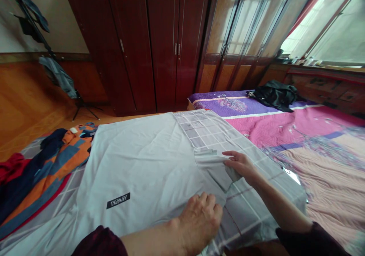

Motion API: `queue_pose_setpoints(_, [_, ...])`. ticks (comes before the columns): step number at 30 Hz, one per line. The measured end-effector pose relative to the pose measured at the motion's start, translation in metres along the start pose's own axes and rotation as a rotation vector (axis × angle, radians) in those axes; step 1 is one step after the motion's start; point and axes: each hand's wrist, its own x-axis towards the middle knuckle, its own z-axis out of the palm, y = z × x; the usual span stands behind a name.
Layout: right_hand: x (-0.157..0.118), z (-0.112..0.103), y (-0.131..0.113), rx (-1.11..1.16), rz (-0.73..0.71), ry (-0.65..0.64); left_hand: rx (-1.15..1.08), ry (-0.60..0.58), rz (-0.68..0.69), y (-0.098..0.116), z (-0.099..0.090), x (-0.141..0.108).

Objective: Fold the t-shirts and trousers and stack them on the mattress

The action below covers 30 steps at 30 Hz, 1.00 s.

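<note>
A pale grey T-shirt (137, 153) with a small dark printed label on its front lies spread out before me. My left hand (201, 216) rests at the shirt's near right edge, its fingers curled down on the fabric; the fingertips are hidden beneath the hand. One short sleeve (215, 168) points right, with creases running across it. Over the end of that sleeve is my right hand (239, 165), its index finger and thumb stretched out and apart, touching or just above the cloth.
Beneath the shirt is a grey checked cover (253, 195). Orange, blue and red clothes (57, 165) lie in a pile at left. To the right stands a bed with a pink and purple quilt (256, 123), a black garment (276, 94) on it. Dark red wardrobes (162, 47) line the back.
</note>
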Motion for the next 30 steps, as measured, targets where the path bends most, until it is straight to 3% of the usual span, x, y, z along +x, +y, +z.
queue_pose_setpoints(2, [0.001,-0.003,0.005,0.012,0.02,0.009,-0.09,-0.012,-0.02,0.0,0.004,0.006])
queue_pose_setpoints(6, [-0.003,-0.009,0.007,-0.034,0.073,-0.015,-0.402,-0.051,-0.01,-0.011,-0.007,0.007])
queue_pose_setpoints(11, [-0.013,-0.013,-0.003,-0.163,0.148,-0.124,-0.28,0.072,0.075,-0.025,-0.005,-0.002])
queue_pose_setpoints(16, [-0.014,-0.015,-0.015,-0.202,0.133,-0.165,-0.365,0.062,0.198,-0.035,0.005,-0.003])
queue_pose_setpoints(18, [-0.011,-0.014,-0.024,-0.162,0.109,-0.154,-0.523,0.127,0.105,-0.044,-0.001,0.001])
queue_pose_setpoints(21, [-0.011,-0.001,-0.049,-0.122,0.004,-0.14,-0.862,0.336,-0.226,-0.068,-0.013,0.007])
queue_pose_setpoints(23, [-0.016,0.021,-0.069,-0.205,-0.128,-0.112,-1.106,0.442,-0.468,-0.088,-0.019,0.009])
queue_pose_setpoints(25, [-0.029,0.051,-0.086,-0.34,-0.264,-0.095,-1.304,0.471,-0.642,-0.105,-0.02,0.008])
queue_pose_setpoints(27, [-0.047,0.084,-0.096,-0.425,-0.343,-0.128,-1.424,0.46,-0.728,-0.117,-0.018,0.004])
queue_pose_setpoints(30, [-0.078,0.116,-0.096,-0.716,-0.574,-0.27,-1.458,0.458,-0.709,-0.125,-0.011,0.001])
